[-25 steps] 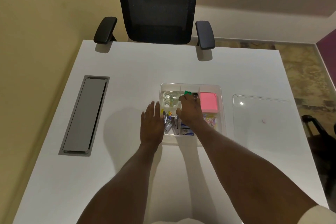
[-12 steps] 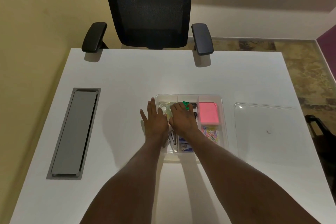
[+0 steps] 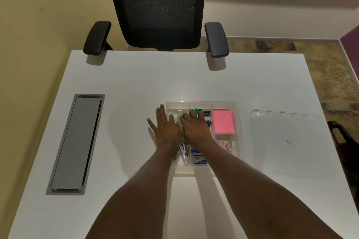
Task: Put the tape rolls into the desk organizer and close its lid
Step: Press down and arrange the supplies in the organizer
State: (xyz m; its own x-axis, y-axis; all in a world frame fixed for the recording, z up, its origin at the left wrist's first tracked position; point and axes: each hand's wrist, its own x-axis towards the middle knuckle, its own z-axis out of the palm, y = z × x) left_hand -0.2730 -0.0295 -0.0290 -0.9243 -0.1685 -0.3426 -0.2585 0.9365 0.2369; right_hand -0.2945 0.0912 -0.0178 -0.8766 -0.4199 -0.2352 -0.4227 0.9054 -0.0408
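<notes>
Item: desk organizer (image 3: pixel 240 122), clear plastic, divided into compartments, set mid-desk on the white desk (image 3: pixel 136 83); lid off.

Contents, far-left compartment: tape rolls (image 3: pixel 175 114), clear, lying flat; how many cannot be counted, the hands cover part of them; no roll shows loose on the desk.

Other contents: pink sticky notes (image 3: pixel 223 123) far right; coloured paper clips (image 3: pixel 226 143) just nearer; green clip (image 3: pixel 198 111) and dark clips in the middle.

Left hand (image 3: pixel 167 130): flat, fingers spread, lying over the organizer's left wall and the desk beside it; grasps nothing.

Right hand (image 3: pixel 196 129): palm down over the middle and left compartments, fingertips at the tape rolls; whether it pinches a roll or only presses cannot be told.

Step in hand, by judgement: rolls being settled into their compartment; loading looks near done; lid not yet on.

Lid (image 3: pixel 281 137): clear, flat on the desk, right of the organizer, close but apart.

Next move calls for: right hand to lift clear, cross to the lid, take it by an edge, square it over the rim; the rolls must sit below the rim.

Room: open desk right and near; grey cable hatch (image 3: pixel 75 143) well left; office chair (image 3: pixel 161 9) beyond the far edge; the lid lies fairly near the desk's right edge.
</notes>
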